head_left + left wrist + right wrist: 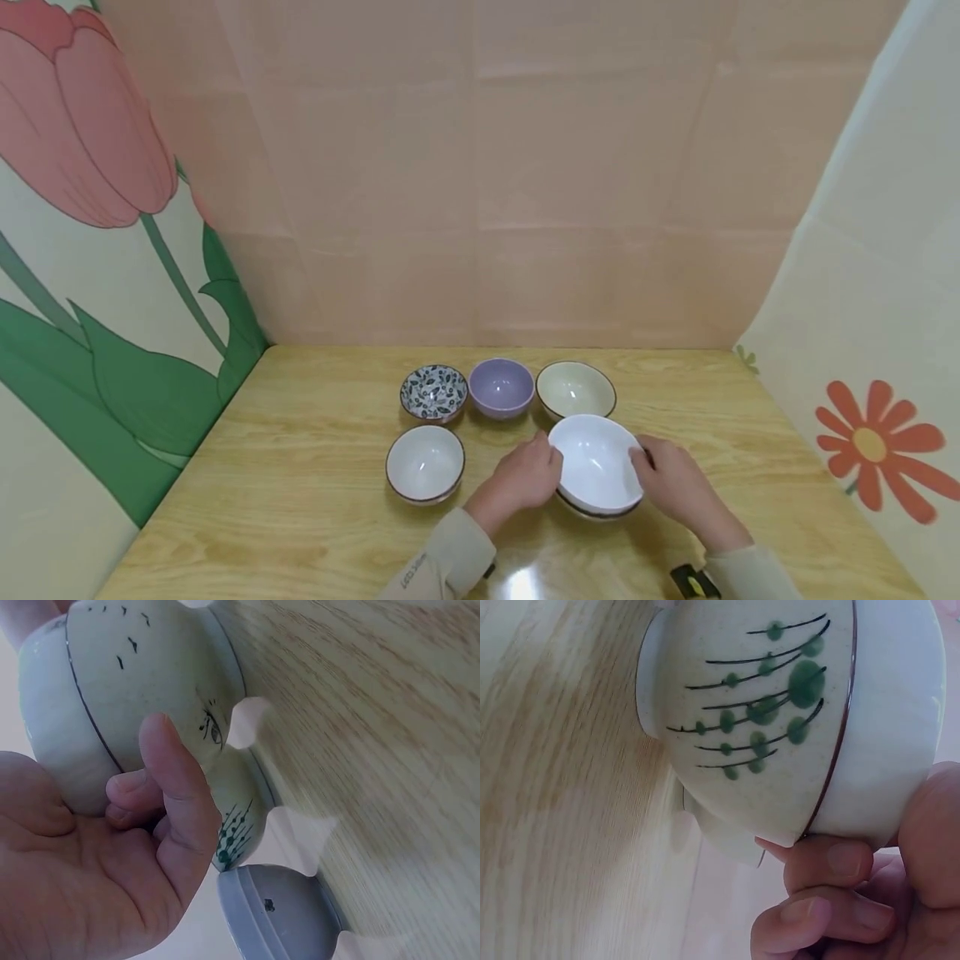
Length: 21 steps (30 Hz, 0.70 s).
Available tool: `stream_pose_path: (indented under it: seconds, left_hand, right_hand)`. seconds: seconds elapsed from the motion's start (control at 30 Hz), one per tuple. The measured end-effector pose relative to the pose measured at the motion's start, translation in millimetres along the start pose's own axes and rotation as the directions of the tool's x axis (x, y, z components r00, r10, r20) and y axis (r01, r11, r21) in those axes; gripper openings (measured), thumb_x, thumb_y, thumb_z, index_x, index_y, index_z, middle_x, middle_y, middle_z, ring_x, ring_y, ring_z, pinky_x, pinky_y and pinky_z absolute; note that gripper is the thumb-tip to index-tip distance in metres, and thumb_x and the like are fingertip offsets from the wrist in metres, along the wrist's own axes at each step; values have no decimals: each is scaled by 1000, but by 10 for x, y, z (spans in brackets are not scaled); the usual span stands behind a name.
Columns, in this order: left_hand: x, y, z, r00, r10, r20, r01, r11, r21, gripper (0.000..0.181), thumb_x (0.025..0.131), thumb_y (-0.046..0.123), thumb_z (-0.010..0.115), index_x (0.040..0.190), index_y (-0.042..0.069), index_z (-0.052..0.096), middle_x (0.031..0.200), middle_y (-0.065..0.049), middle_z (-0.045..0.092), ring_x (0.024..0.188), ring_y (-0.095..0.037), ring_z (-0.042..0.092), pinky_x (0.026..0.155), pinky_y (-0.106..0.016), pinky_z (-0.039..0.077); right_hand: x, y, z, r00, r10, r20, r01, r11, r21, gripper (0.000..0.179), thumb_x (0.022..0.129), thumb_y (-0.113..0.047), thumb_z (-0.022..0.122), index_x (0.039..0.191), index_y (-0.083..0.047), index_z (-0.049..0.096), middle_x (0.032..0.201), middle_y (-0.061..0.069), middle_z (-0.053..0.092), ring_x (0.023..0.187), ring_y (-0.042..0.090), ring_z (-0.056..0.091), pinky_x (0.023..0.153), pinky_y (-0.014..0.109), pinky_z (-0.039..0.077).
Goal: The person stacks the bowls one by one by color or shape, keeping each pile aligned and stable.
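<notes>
A plain white bowl (pixel 596 462) sits nested in a cream bowl (pixel 592 514) with a dark rim. Green dots and dark lines decorate the cream bowl's outside in the right wrist view. My left hand (pixel 528 469) grips the white bowl's rim on the left, fingers curled below it beside the cream bowl. On the opposite side, my right hand (pixel 675 483) holds the white bowl between thumb and fingers. In the right wrist view the right fingertips (pixel 845 859) lie by the cream bowl's rim. The cream bowl's foot stands on the table.
Behind stand a dark-patterned bowl (pixel 433 393), a purple bowl (pixel 502 389) and a cream bowl with a dark rim (pixel 576 390). Left of my left hand is a white bowl with a brown rim (pixel 425 464). All are on the wooden table (pixel 300 475), before a pink backdrop (pixel 472 208).
</notes>
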State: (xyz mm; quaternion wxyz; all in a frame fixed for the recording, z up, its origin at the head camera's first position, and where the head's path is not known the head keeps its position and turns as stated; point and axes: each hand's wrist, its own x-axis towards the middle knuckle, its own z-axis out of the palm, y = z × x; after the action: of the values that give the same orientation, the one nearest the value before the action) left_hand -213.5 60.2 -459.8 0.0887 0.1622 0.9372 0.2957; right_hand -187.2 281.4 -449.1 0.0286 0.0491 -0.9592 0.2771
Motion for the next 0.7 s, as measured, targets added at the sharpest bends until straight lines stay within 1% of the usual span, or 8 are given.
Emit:
stream_pose_path:
  seconds: [0.1, 0.2, 0.27, 0.33, 0.43, 0.53, 0.6, 0.7]
  left_hand:
    - [8, -16, 4, 1000, -11, 0, 11, 1000, -9, 55, 105, 33, 33, 142, -6, 47, 133, -20, 61, 120, -31, 61, 99, -42, 51]
    - [2, -29, 21, 1000, -18, 3, 18, 1000, -1, 58, 106, 36, 32, 144, -5, 46, 139, -19, 58, 126, -31, 58, 103, -42, 49]
    - [-4, -37, 38, 1000, -26, -6, 26, 1000, 12, 60, 106, 39, 33, 147, -2, 45, 141, -17, 57, 127, -30, 57, 103, -42, 48]
    - [-15, -36, 49, 999, -23, -28, 25, 999, 39, 59, 106, 41, 34, 147, 0, 45, 139, -15, 59, 125, -29, 59, 100, -43, 50]
    - [-28, -20, 48, 998, -4, -67, 10, 996, 94, 55, 106, 41, 37, 145, 4, 47, 128, -13, 66, 114, -27, 65, 91, -41, 54]
    - [-28, 4, 29, 996, 26, -86, -12, 987, 160, 50, 106, 37, 38, 142, 4, 51, 117, -13, 70, 104, -25, 68, 83, -39, 56]
    - [-23, 15, 13, 995, 37, -91, -19, 982, 189, 47, 107, 34, 37, 140, 3, 52, 113, -14, 70, 100, -25, 68, 81, -38, 56]
    - [-29, 29, 11, 996, 33, -88, -15, 981, 195, 46, 107, 31, 38, 139, 2, 53, 111, -14, 70, 99, -25, 68, 80, -38, 57]
  right_hand:
    - [4, 0, -11, 1000, -9, 8, 9, 1000, 15, 21, 100, -11, 50, 91, 1, 65, 72, 4, 57, 66, 17, 50, 55, 30, 43]
    - [-9, 12, -31, 1000, -20, 3, 20, 1000, 20, 24, 100, -12, 53, 100, 8, 66, 83, 14, 67, 75, 25, 62, 63, 37, 54]
    - [-12, 24, -42, 1000, -20, 9, 19, 1000, 19, 27, 100, -13, 54, 105, 11, 65, 90, 20, 70, 82, 29, 66, 67, 42, 57]
    - [-15, 34, -47, 1000, -13, 13, 13, 1000, 20, 27, 100, -13, 55, 108, 11, 65, 94, 21, 71, 84, 28, 67, 69, 43, 58]
    - [-5, 33, -54, 999, 0, 32, 0, 1000, 22, 21, 101, -13, 53, 97, 3, 67, 84, 11, 69, 74, 20, 60, 62, 35, 52]
    - [17, 12, -64, 1000, -3, 31, 3, 1000, 16, 22, 100, -13, 52, 85, -4, 64, 76, 4, 63, 68, 16, 53, 58, 31, 46]
    - [35, -12, -75, 1000, -9, 26, 9, 1000, 16, 23, 100, -13, 52, 83, -5, 64, 74, 3, 61, 67, 16, 51, 57, 30, 45]
    - [22, -38, -84, 1000, -5, 23, 4, 1000, 20, 24, 101, -13, 51, 83, -4, 65, 72, 3, 59, 66, 16, 50, 56, 30, 44]
